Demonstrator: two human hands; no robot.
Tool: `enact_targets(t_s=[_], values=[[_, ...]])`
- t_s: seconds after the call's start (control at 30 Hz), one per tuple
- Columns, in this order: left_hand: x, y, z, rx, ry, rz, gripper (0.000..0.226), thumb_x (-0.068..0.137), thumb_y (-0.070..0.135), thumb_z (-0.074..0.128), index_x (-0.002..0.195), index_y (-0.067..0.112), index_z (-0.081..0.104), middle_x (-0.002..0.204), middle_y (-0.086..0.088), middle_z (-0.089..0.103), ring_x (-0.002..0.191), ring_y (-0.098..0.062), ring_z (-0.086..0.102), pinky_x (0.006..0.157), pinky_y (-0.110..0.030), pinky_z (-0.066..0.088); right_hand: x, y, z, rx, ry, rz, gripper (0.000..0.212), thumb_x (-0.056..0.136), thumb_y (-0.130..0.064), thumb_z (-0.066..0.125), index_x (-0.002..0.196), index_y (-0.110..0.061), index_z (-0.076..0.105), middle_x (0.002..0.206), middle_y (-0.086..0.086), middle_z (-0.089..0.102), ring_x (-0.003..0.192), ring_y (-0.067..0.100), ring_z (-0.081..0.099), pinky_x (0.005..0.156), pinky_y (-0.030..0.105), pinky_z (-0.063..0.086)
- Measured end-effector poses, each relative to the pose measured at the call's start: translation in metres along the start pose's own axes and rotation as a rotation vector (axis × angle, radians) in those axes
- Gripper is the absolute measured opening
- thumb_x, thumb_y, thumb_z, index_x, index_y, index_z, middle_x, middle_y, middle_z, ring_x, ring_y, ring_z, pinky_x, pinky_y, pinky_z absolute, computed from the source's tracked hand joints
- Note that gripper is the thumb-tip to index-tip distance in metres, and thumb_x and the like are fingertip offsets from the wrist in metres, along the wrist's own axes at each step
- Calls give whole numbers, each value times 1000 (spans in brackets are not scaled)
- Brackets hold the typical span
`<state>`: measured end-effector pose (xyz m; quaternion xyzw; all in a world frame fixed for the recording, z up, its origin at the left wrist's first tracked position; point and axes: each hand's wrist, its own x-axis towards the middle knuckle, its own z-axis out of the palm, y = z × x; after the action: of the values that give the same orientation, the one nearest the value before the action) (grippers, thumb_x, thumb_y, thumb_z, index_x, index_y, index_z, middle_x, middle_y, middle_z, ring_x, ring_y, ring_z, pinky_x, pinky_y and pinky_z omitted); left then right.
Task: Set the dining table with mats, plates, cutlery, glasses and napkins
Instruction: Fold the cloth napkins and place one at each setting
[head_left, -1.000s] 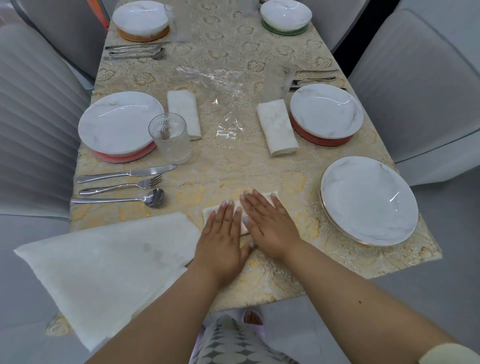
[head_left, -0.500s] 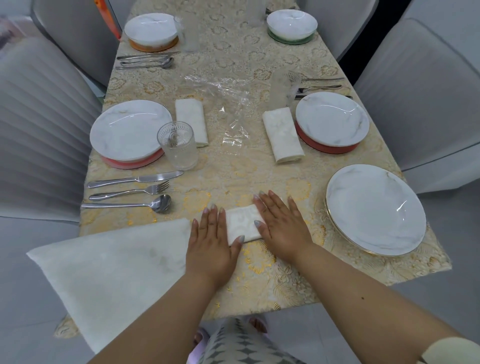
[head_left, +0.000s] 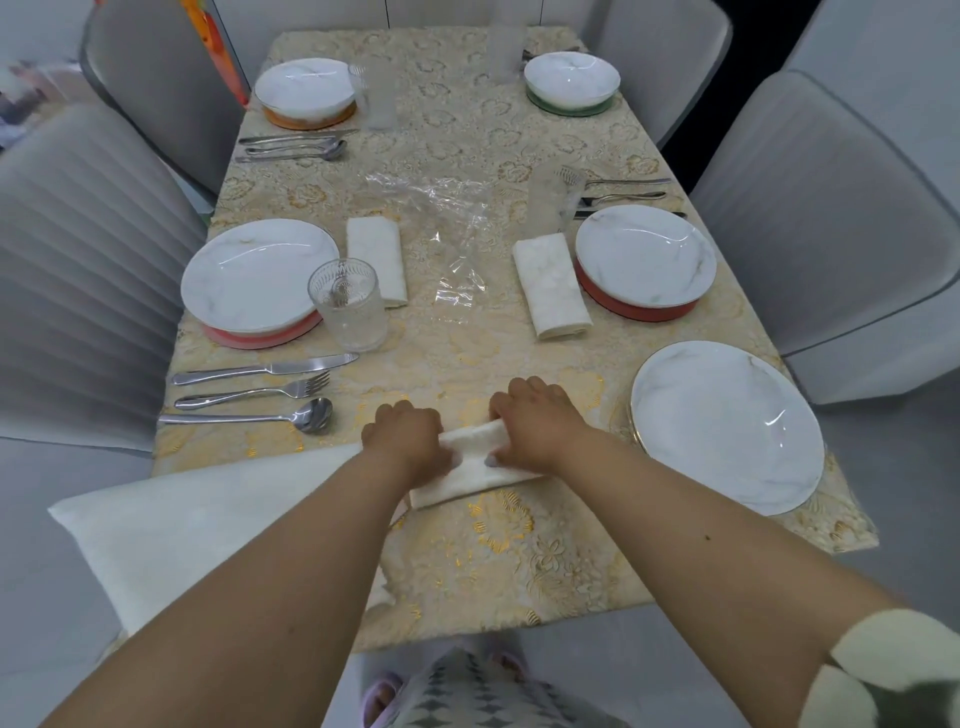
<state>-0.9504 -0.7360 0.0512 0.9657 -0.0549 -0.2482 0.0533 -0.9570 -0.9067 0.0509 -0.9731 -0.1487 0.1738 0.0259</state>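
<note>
At lower centre of the frame, the left hand (head_left: 408, 441) and right hand (head_left: 540, 423) grip a folded napkin (head_left: 470, 475), fingers curled around it. It lies on the table (head_left: 493, 571), apparently partly lifted, left of a bare plate (head_left: 727, 426).

Bare tablecloth (head_left: 467, 358) ahead lies open; spoon (head_left: 311, 414) flanks left, empty plate (head_left: 727, 426) right

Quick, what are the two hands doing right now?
Left hand: fingers curled, gripping the folded napkin.
Right hand: fingers curled, gripping the same napkin.
</note>
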Motion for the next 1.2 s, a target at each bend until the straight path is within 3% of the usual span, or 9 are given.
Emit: enact_targets(t_s=[0.1, 0.2, 0.33, 0.5, 0.63, 0.73, 0.93, 1.03, 1.2], values=[[-4, -2, -4, -187, 27, 105, 23, 80, 34, 73, 82, 21, 53, 91, -2, 54, 88, -22, 50, 65, -28, 37, 2, 2, -10, -55, -29, -67, 51, 83, -54, 59, 120, -19, 55, 121, 6, 47, 116, 24, 42, 95, 38, 32], [-13, -8, -10, -364, 39, 159, 36, 73, 21, 79, 67, 24, 44, 72, 5, 49, 71, -16, 45, 52, -25, 29, -5, 9, -17, 230, -87, -136, 27, 89, -40, 60, 106, -19, 58, 104, 0, 58, 95, 19, 52, 77, 31, 36], [-27, -17, -26, -679, 136, 61, 33, 66, 15, 86, 66, 20, 53, 69, 3, 54, 68, -16, 48, 53, -25, 32, -12, 15, -29, 607, -78, -111, 15, 85, -26, 71, 79, -21, 58, 71, -11, 51, 67, 7, 45, 58, 21, 32], [-45, -32, -58, -1276, 76, -46, 19, 83, 26, 74, 94, 11, 69, 90, -9, 70, 80, -23, 64, 71, -36, 55, -6, 1, -54, 943, -5, -22, 15, 81, -16, 75, 79, -8, 63, 68, -4, 49, 60, 6, 42, 48, 11, 30], [-51, -47, -87, -1192, 283, 0, 9, 91, 20, 66, 94, 12, 64, 80, -4, 64, 66, -16, 59, 47, -20, 48, 7, -25, -74, 1037, 84, -21, 16, 81, -15, 75, 73, -13, 62, 69, -3, 53, 63, 9, 47, 54, 21, 36], [-49, -71, -108, -1077, 416, 28, 17, 87, 24, 69, 85, 9, 63, 78, -5, 60, 70, -21, 55, 63, -35, 51, 15, -50, -87, 1095, 186, -13, 18, 80, -16, 76, 71, -15, 62, 67, -2, 53, 63, 10, 46, 56, 24, 37], [-60, -131, -141, -1076, 517, 89, 27, 86, 26, 70, 93, 2, 62, 83, -9, 59, 76, -24, 56, 67, -44, 54, 29, -117, -111, 1127, 290, 6, 16, 83, -18, 74, 73, -13, 62, 66, -2, 53, 61, 9, 46, 55, 23, 38], [-68, -174, -154, -1143, 489, 82, 30, 88, 26, 69, 94, -2, 60, 86, -12, 59, 76, -25, 59, 51, -30, 53, 36, -160, -122, 1099, 341, 53, 19, 86, -21, 70, 72, -13, 61, 66, -2, 49, 61, 10, 42, 55, 23, 33], [-84, -247, -177, -1089, 492, 134, 20, 93, 24, 62, 78, 14, 57, 70, 2, 56, 60, -9, 50, 48, -16, 42, 54, -233, -136, 1083, 422, 116, 23, 85, -27, 72, 71, -13, 61, 65, -3, 49, 59, 9, 41, 50, 18, 33]])
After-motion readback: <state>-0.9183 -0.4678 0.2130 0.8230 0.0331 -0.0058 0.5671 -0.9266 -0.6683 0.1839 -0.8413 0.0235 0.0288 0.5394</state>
